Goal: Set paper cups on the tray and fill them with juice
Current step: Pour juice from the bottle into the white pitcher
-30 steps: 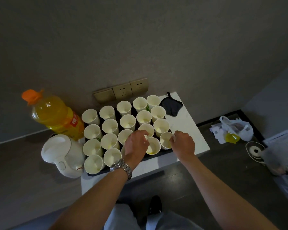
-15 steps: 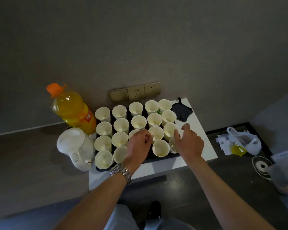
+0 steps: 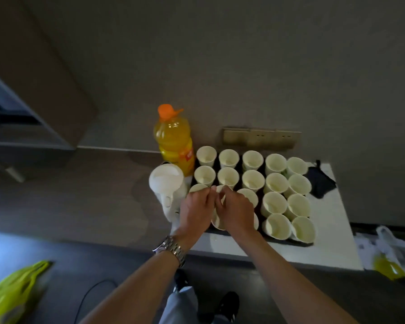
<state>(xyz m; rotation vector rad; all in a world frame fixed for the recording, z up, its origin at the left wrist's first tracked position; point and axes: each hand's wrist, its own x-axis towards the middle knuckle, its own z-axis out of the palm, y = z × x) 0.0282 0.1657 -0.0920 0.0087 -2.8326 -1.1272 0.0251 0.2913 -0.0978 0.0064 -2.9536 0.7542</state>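
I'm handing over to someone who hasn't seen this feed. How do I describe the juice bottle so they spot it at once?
Start at the small white table against the wall, holding a dark tray of white paper cups. At the tray's far left corner, behind the white kettle, stands the tall clear plastic bottle of orange juice, alone in having an orange cap.

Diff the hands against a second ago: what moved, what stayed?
Both hands shifted left along the tray: left hand and right hand now meet over a cup in the near-left columns, fingertips at its rim. Grip unclear. Juice bottle, kettle and other cups stayed put.
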